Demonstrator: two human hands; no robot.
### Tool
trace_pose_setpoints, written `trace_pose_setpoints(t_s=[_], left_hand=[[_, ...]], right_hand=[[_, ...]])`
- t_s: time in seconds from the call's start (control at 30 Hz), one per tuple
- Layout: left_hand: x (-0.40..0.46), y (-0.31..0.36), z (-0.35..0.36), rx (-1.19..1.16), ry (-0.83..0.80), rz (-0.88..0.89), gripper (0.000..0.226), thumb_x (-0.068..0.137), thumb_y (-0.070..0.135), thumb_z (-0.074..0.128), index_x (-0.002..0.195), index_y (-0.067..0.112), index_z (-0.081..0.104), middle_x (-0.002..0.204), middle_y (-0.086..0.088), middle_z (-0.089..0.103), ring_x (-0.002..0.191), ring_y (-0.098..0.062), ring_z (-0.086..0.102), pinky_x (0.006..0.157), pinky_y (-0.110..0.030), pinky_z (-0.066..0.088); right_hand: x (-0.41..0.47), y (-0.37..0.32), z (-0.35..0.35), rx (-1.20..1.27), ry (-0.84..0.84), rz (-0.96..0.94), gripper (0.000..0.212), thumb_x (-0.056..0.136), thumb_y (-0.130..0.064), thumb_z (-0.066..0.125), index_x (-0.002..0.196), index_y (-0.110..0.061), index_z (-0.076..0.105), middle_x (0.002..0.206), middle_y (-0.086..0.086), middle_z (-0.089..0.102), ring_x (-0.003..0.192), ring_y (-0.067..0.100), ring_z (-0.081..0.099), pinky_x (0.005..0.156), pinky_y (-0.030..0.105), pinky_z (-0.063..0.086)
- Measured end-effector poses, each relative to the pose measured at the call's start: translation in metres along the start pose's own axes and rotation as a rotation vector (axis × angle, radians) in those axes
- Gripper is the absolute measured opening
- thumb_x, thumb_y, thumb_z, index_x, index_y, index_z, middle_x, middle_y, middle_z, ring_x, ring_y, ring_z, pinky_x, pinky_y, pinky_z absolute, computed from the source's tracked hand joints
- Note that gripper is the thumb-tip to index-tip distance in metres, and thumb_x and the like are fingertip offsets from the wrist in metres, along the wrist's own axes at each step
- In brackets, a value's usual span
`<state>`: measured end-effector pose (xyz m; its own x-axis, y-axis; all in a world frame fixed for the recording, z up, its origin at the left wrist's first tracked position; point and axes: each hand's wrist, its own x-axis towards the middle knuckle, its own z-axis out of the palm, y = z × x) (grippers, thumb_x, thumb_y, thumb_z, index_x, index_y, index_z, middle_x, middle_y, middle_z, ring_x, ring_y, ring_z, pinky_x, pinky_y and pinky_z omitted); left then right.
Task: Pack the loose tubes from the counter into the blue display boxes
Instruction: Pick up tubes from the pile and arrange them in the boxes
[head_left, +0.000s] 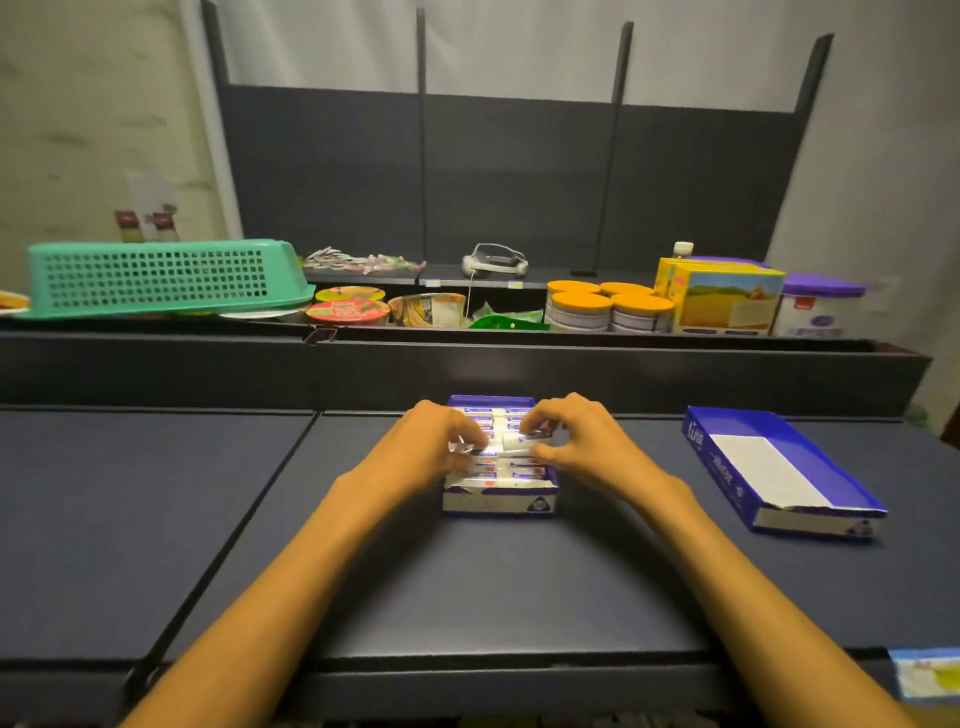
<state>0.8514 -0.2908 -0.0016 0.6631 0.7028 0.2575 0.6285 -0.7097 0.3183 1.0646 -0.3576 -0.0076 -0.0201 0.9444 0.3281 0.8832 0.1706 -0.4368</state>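
Step in hand: seating one small white tube with purple print (522, 440) across the rows already lying in the near blue cardboard display box (500, 503)
Left hand (441, 441): my fingers curl down onto the tube's left, crimped end, pinching it just above the packed rows
Right hand (571, 436): my fingertips and thumb pinch the tube's right end; the other fingers arch over the box
Tube position: it lies crosswise over the middle of the box, between my two hands, touching or just above the tubes beneath; I cannot tell which
Box state: it looks close to full, white-and-purple tubes in two columns from the far wall to the torn near flap
How to do it well: I judge the tube should stay level and parallel to its neighbours, both ends pressed down together so it slots into a gap and does not ride on top; light pressure, since these tubes would dent
Second box: an empty long blue cardboard display box with a white floor (779, 467) sits well apart to my right on the dark grey counter (493, 582), likely next to fill
Loose tubes: none visible on the counter
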Motion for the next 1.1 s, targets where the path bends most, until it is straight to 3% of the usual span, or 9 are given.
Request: trace_pose_setpoints(t_s=[0.23, 0.6, 0.9, 1.1], left_hand=[[0.008, 0.003, 0.000, 0.164, -0.050, 0.010, 0.031, 0.085, 0.025, 0.072, 0.116, 0.024, 0.070, 0.124, 0.001, 0.063, 0.110, -0.017, 0.057, 0.090, -0.032, 0.050], [0.010, -0.005, -0.003, 0.226, -0.153, 0.111, 0.035, 0.092, 0.030, 0.063, 0.126, 0.022, 0.064, 0.130, 0.001, 0.053, 0.117, -0.014, 0.048, 0.089, -0.026, 0.044], [0.006, -0.009, 0.000, 0.236, -0.106, 0.162, 0.032, 0.095, 0.027, 0.059, 0.126, 0.022, 0.064, 0.131, 0.000, 0.052, 0.118, -0.015, 0.048, 0.091, -0.029, 0.046], [0.007, -0.010, 0.001, 0.200, -0.103, 0.153, 0.033, 0.094, 0.028, 0.061, 0.126, 0.021, 0.064, 0.131, 0.001, 0.052, 0.116, -0.014, 0.048, 0.091, -0.028, 0.047]], right_hand=[[0.005, 0.006, 0.000, 0.024, -0.012, -0.024, 0.023, 0.085, -0.028, 0.072, 0.106, -0.030, 0.063, 0.112, -0.005, 0.060, 0.095, 0.005, 0.052, 0.068, 0.013, 0.038], [0.007, 0.001, 0.004, -0.032, -0.070, 0.017, 0.026, 0.086, -0.029, 0.071, 0.110, -0.026, 0.063, 0.116, -0.005, 0.062, 0.097, 0.006, 0.053, 0.070, 0.014, 0.042], [0.008, 0.000, 0.010, -0.097, -0.123, 0.042, 0.029, 0.086, -0.033, 0.070, 0.113, -0.026, 0.064, 0.128, -0.005, 0.058, 0.107, 0.008, 0.049, 0.078, 0.020, 0.044], [0.009, -0.002, 0.008, -0.119, -0.148, 0.046, 0.036, 0.085, -0.036, 0.071, 0.119, -0.025, 0.065, 0.130, -0.005, 0.056, 0.107, 0.007, 0.046, 0.073, 0.018, 0.042]])
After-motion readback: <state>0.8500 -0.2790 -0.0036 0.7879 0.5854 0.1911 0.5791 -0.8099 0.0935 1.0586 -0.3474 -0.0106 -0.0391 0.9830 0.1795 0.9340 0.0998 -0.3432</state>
